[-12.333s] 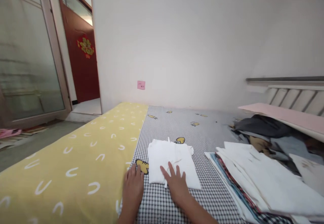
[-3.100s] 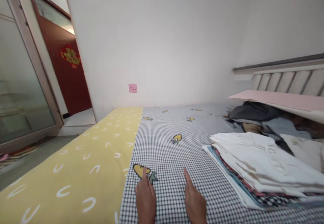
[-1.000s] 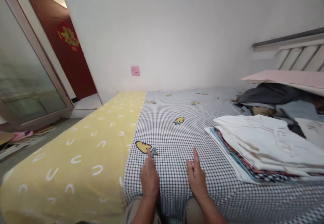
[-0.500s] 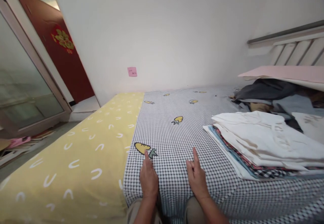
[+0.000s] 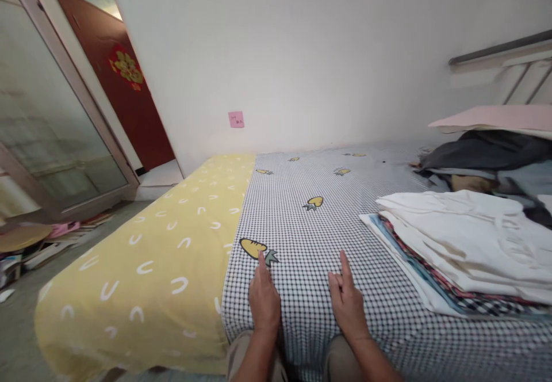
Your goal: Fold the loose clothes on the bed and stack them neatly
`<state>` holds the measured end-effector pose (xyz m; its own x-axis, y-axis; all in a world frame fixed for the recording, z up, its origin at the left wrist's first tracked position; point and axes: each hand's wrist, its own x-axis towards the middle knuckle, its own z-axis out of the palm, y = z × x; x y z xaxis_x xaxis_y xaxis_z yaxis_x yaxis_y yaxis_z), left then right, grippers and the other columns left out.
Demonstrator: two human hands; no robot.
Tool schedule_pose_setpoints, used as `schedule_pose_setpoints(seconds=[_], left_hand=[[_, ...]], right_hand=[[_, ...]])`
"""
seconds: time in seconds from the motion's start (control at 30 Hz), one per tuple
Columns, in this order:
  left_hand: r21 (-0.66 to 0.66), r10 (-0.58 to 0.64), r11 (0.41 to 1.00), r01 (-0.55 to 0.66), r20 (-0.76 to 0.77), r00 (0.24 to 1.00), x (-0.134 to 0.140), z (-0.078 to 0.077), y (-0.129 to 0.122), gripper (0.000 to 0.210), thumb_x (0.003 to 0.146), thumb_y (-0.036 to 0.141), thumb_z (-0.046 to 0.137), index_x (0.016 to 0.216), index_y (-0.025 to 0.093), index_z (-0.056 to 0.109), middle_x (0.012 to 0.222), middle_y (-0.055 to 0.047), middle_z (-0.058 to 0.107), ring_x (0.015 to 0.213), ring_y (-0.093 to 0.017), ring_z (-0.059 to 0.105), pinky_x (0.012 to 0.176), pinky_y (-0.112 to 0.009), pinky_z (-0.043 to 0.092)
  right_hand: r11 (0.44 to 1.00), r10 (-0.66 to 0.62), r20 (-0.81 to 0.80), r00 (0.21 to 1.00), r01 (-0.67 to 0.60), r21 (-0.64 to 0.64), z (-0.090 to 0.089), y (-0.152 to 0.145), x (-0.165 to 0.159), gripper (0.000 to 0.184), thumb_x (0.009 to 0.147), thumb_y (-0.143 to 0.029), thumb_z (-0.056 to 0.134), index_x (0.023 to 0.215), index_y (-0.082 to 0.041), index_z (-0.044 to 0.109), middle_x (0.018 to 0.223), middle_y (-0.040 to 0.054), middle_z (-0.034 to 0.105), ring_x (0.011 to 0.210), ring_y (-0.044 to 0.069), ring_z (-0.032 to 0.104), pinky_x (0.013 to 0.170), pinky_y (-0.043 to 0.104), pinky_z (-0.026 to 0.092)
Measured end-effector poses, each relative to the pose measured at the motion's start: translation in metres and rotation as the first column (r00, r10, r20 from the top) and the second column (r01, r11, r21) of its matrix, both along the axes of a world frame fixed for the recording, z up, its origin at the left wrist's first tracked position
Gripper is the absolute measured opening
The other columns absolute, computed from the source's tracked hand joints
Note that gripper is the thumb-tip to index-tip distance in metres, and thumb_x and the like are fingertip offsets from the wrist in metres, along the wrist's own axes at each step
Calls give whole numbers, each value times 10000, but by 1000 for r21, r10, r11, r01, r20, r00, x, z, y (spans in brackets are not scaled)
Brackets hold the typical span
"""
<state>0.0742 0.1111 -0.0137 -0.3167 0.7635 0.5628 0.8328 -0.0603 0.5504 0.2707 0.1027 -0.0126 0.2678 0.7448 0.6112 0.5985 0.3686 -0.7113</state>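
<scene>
My left hand (image 5: 264, 300) is over the near edge of the checked bed sheet (image 5: 293, 232), its index finger stretched forward by a printed yellow carrot (image 5: 252, 248). To its right, my right hand (image 5: 347, 301) has the index finger and thumb extended, with the other fingers curled. Neither hand holds anything that I can see. A gap of checked cloth lies between the two hands. Further right, a stack of folded clothes (image 5: 452, 238) has a white garment on top.
A yellow sheet (image 5: 168, 255) with white curved marks covers the bed's left part. Dark clothes (image 5: 478, 152) are heaped at the back right under a pink sheet-like item (image 5: 495, 118). A pink note (image 5: 236, 119) is on the wall. Books or papers (image 5: 47, 249) lie on the floor.
The view has turned slightly left, so the scene sits further right and more of the floor shows. Both hands keep the same pose over the bed.
</scene>
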Motion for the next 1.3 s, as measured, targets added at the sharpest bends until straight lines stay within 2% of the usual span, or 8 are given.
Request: schedule_pose_setpoints(seconds=[0.17,0.47,0.63,0.77,0.83,1.0,1.1,1.3], left_hand=[[-8,-1,1000,1,-6,1000,-1,-1,1,606,1000,136,329,1594,179,219,1212,-127,728,979,-213,698,897,-354,535],[13,8,1000,-7,-78,997,-1,-1,1,626,989,113,330,1597,166,192,1313,-147,682,887,-213,693,810,-359,544],[-10,23,1000,-24,-85,996,-2,-1,2,590,1012,170,335,1590,143,216,1110,-122,752,777,-205,676,746,-345,539],[-17,24,1000,-26,-89,996,-2,0,2,596,1012,167,327,1593,134,198,1095,-125,755,790,-216,684,748,-350,543],[-17,20,1000,-22,-99,995,-2,-1,3,608,1004,137,322,1596,134,183,1153,-133,744,822,-218,690,766,-353,542],[5,22,1000,-21,-122,992,-1,-4,3,611,1005,121,325,1597,154,179,1295,-141,696,880,-215,694,788,-350,539],[-4,29,1000,-29,-136,990,-1,-3,3,598,1011,135,320,1595,165,192,1288,-126,701,833,-205,682,761,-346,531],[-19,52,998,-55,-156,986,1,1,2,557,1037,205,309,1584,135,230,1151,-121,750,711,-199,644,690,-342,500]], right_hand=[[1000,9,9,1000,-9,2,1,0,1,675,1020,-436,390,1578,-77,268,521,-108,449,419,135,469,492,247,412],[1000,7,14,1000,-7,-18,-3,3,0,656,1019,-407,390,1585,-100,267,523,-105,457,415,129,446,476,244,385],[1000,1,27,1000,-1,-11,-4,5,0,635,1023,-391,385,1582,-107,283,528,-109,426,418,123,439,471,237,374],[1000,7,44,999,-7,-12,-5,6,0,627,1027,-377,387,1583,-109,278,537,-107,433,428,122,455,479,234,385],[1000,-6,62,998,6,-3,-6,6,-1,619,1032,-373,385,1583,-111,280,534,-106,443,422,122,453,476,237,383],[992,-93,148,985,79,102,-15,7,-3,561,1030,-351,411,1529,-97,405,507,-96,443,402,118,418,463,246,352],[985,-116,170,979,92,145,-18,6,-4,533,1024,-342,428,1498,-102,463,510,-80,478,410,117,419,473,251,364],[988,-114,113,987,100,120,-18,5,-4,577,1035,-323,424,1557,-92,344,522,-96,459,407,107,420,464,230,389]])
